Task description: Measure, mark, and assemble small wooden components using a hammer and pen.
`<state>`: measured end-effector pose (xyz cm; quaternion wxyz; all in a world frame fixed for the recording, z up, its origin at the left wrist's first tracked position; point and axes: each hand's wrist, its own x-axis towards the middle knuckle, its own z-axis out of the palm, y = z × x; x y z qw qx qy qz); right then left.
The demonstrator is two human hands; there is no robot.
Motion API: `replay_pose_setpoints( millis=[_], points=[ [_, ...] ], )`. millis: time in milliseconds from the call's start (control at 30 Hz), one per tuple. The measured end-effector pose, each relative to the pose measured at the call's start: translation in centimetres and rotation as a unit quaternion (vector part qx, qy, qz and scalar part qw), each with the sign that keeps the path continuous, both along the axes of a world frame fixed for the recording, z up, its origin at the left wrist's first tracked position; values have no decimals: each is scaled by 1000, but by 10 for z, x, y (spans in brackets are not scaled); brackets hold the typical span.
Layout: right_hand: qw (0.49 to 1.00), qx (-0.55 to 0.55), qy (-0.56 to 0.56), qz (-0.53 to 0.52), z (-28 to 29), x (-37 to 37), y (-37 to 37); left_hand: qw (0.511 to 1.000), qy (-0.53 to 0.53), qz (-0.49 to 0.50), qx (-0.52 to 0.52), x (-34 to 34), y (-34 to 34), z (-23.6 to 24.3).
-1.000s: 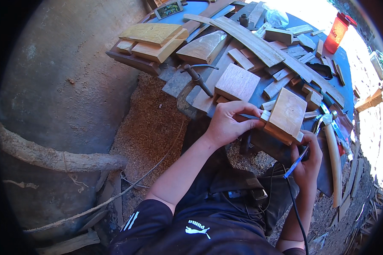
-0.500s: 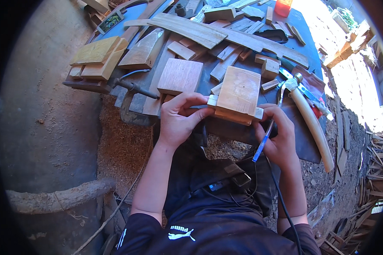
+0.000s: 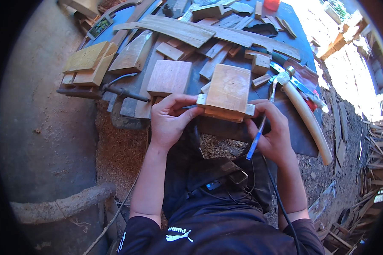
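Observation:
A wooden block [image 3: 228,86] sits at the front of the worktable, with a pale strip [image 3: 202,99] jutting from its left and a small pale end [image 3: 250,109] from its right. My left hand [image 3: 172,119] pinches at the left strip. My right hand [image 3: 270,131] is at the block's right end, fingers curled, holding a blue pen [image 3: 254,144] pointing down toward me. Left of the block lies a pinkish square block [image 3: 169,75]; to the right is a hammer [image 3: 304,115] with a pale handle.
The worktable [image 3: 304,52] carries scattered planks [image 3: 178,29], offcuts, stacked yellowish blocks [image 3: 84,59], a metal C-clamp [image 3: 125,93], a phone [image 3: 100,26] and a red bottle [image 3: 271,3]. A branch [image 3: 59,204], a cord and a concrete wall are on the left; wood scraps [image 3: 374,170] lie right.
The camera view has swung, moving the table and both hands leftward and up in the picture. My hands keep hold at both sides of the block, which now appears squarer to me.

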<state>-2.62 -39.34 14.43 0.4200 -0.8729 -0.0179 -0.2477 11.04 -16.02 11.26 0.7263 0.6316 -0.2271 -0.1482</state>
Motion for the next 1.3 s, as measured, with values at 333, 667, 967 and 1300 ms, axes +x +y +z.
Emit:
replay_pose_setpoints(
  millis=[333, 667, 967, 1300],
  points=[
    [999, 29, 6, 19, -2, -1, -2, 995, -80, -13, -53, 4, 4, -7],
    [999, 33, -15, 13, -3, -4, -5, 994, -111, -11, -5, 1, 14, -7],
    [999, 37, -14, 19, -5, -5, -3, 942, -250, 119, 191, -51, -22, 24],
    [999, 41, -14, 24, -5, -6, -3, 910, -299, 158, 239, -60, -38, 24]
  ],
)
